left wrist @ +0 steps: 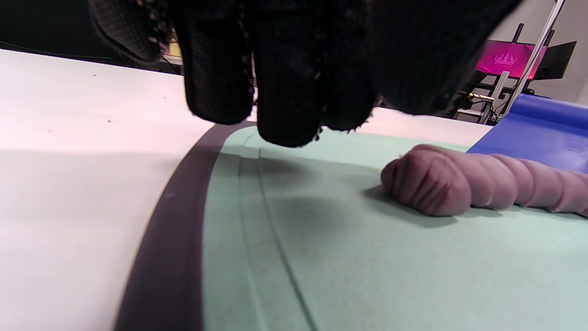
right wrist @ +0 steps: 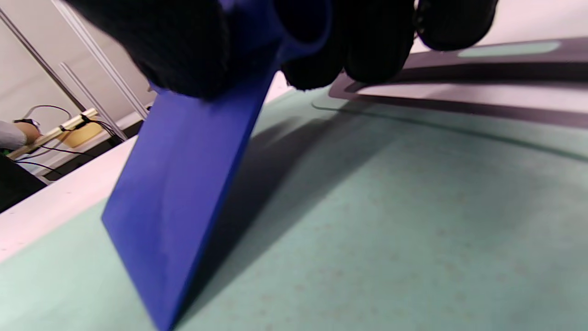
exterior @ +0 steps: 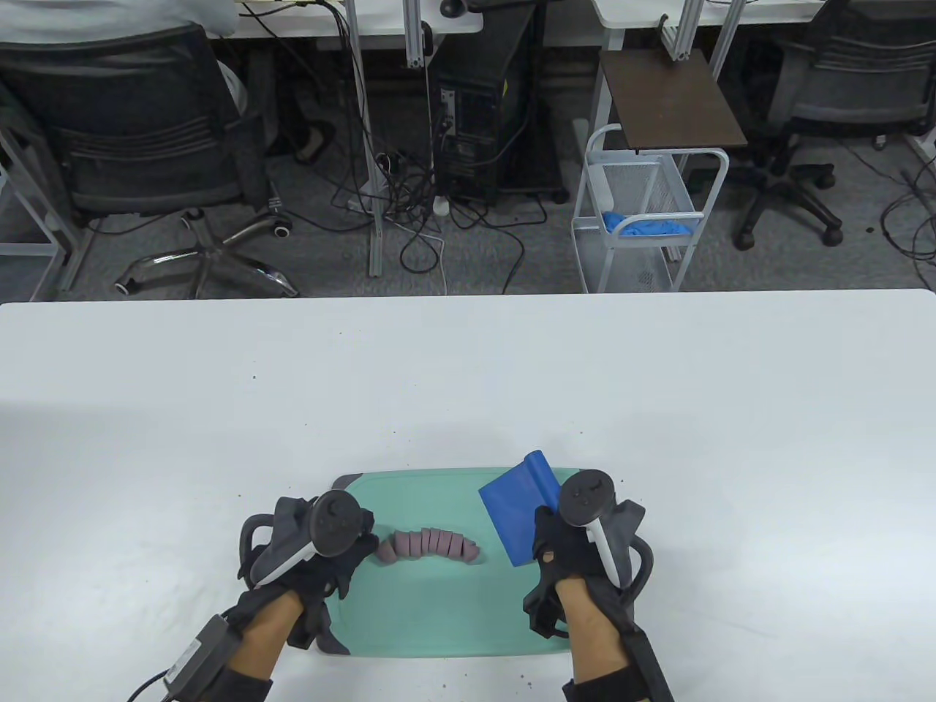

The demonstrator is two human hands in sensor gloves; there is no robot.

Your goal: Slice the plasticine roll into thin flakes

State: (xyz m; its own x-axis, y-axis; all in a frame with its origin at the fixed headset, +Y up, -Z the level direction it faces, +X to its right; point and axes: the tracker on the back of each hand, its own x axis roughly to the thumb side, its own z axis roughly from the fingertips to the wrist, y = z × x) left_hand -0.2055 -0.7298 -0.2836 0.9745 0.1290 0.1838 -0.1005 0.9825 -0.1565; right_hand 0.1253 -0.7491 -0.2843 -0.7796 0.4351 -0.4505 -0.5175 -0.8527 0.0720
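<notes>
A mauve plasticine roll (exterior: 428, 545), cut into several slices that still lean together, lies across the middle of a green cutting board (exterior: 439, 621). My left hand (exterior: 322, 548) hovers at the roll's left end; in the left wrist view its fingers (left wrist: 285, 92) hang above the board, apart from the roll (left wrist: 432, 184). My right hand (exterior: 578, 541) grips a blue scraper (exterior: 515, 512) by its rolled handle, the blade held to the right of the roll. In the right wrist view the blade (right wrist: 183, 193) tilts down, its corner near the board (right wrist: 390, 207).
The board has a dark grey rim (left wrist: 161, 257) and lies near the front edge of a white table (exterior: 219, 409). Beyond the table's far edge are office chairs (exterior: 146, 146), a computer tower (exterior: 482, 110) and a white wire cart (exterior: 643, 212).
</notes>
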